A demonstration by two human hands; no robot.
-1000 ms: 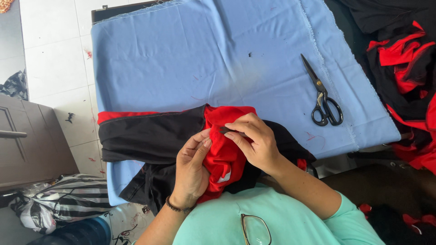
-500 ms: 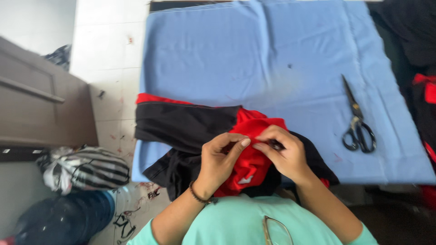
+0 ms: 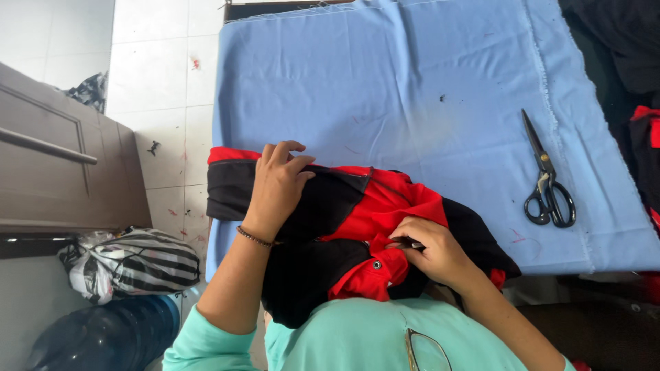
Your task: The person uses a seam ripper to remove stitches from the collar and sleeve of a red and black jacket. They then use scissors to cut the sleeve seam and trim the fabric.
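Red and black knit cloth, soft and smooth, makes up the garment that both hands work on. It lies bunched at the near edge of the desk, partly hanging over toward the person's lap. The left hand lies flat and spread on the black panel at the garment's left part, fingers curled lightly over the fold, pressing rather than gripping; a thin beaded bracelet circles its wrist. The right hand is nearly closed, its fingertips pinching the red fabric near the middle of the garment, just right of a small round metal snap.

Under the garment a pale blue woven cloth covers the desk, flat, with a frayed raw edge along its right side and a few dark specks and faint pink marks on it. Most of this cloth, far from the hands, lies open. Black-handled metal scissors rest closed on the blue cloth to the right, well apart from the right hand, blades pointing far.

Beyond the desk's right edge more dark and red fabric is heaped. To the left, white floor tiles show scattered thread scraps, a brown wooden panel stands beside them, and a black-and-white striped bag sits near the person's left elbow. Folded glasses hang at the mint-green shirt's collar.
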